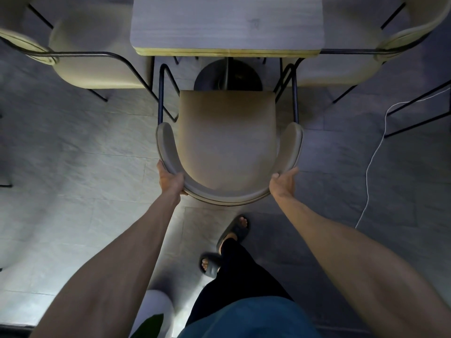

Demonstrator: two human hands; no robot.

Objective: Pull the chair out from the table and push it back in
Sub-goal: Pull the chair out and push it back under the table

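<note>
A beige chair (225, 140) with a curved padded backrest and dark metal legs stands in front of me, its seat wholly clear of the grey table (227, 23). My left hand (170, 179) grips the left rear curve of the backrest, fingers wrapped under the rim. My right hand (283, 182) holds the right rear curve, thumb on the rim and fingers behind it. The table's round pedestal base (244, 75) shows between the chair's front edge and the table edge.
Two more beige chairs flank the table, one at the left (97, 52) and one at the right (366, 45). A white cable (371, 164) trails over the tiled floor at the right. My sandalled feet (234, 230) stand just behind the chair.
</note>
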